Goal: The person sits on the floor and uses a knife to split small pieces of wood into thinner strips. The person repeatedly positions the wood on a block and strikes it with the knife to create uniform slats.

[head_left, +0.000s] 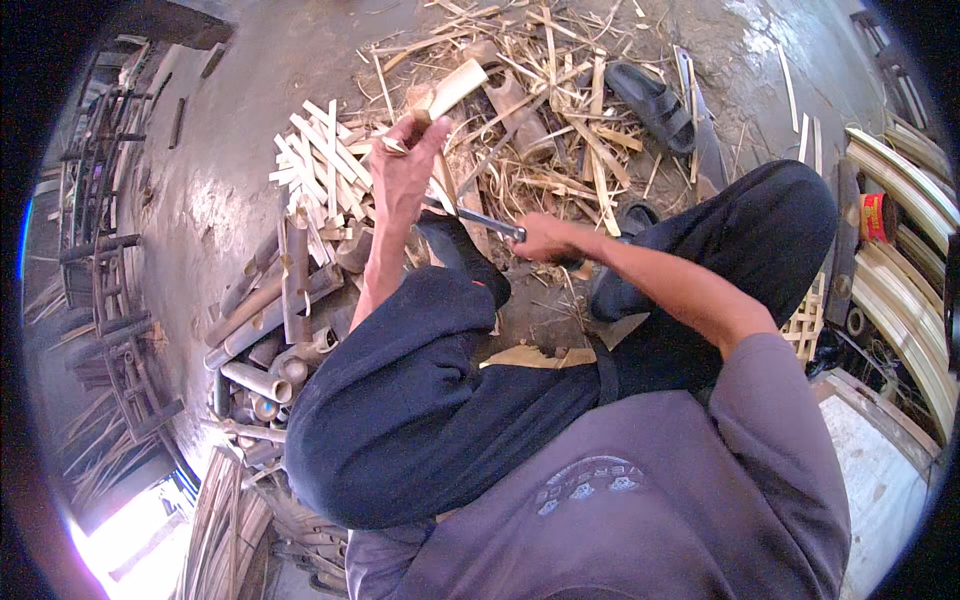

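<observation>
My left hand (405,165) is raised in front of me, its fingers closed round a piece of split bamboo, whose pale end shows by the palm. A wider, curved bamboo section (458,88) appears just beyond the fingertips; whether the hand holds it too, I cannot tell. My right hand (548,238) grips the handle of a knife (488,221). Its blade points left, toward a thin bamboo strip (447,185) below my left hand. Whether blade and strip touch is unclear. Beside my left wrist lies a heap of pale split bamboo sticks (325,160).
Shavings and offcuts (560,110) cover the floor ahead, with a dark sandal (650,105) and a long blade (707,150) at their right. Bamboo tubes (270,345) are piled by my left knee. Long strips (900,300) lie at far right, near a red tin (877,217).
</observation>
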`<state>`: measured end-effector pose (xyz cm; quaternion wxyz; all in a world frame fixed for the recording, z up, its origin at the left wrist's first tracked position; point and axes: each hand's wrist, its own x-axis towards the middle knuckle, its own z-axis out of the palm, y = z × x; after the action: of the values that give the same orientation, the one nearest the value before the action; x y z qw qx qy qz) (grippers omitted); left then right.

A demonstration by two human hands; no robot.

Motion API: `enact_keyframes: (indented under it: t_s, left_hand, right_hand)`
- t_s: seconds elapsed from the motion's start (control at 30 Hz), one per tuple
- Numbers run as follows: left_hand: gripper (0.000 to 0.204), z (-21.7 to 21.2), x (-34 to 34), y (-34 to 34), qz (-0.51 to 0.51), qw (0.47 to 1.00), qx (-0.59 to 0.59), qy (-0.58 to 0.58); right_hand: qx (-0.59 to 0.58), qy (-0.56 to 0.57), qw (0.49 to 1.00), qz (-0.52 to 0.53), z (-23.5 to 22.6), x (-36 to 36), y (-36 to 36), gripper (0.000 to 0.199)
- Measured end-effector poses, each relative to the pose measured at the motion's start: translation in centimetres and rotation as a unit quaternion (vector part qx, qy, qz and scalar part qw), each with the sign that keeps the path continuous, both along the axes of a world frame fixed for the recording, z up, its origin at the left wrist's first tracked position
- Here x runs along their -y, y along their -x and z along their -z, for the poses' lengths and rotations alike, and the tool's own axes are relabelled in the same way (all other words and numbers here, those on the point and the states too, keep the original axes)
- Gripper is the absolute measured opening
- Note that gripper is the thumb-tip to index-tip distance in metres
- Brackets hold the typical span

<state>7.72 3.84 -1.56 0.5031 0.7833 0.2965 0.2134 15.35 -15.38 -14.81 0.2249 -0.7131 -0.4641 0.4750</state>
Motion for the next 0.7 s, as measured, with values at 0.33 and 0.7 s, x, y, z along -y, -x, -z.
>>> enact_keyframes:
  t_s: [0.33, 0.7]
  left_hand:
    - [0.027, -0.5, -2.1, 2.9, -0.147, 0.988, 0.048, -0.020]
    - [0.021, -2.6, -4.0, 8.4, -0.204, 0.950, 0.164, 0.169]
  right_hand:
    - [0.082, -0.049, 0.994, -0.043, 2.7, -0.7, 2.1, 0.028]
    - [0.176, -0.042, 0.972, -0.151, 2.2, 0.7, -1.4, 0.027]
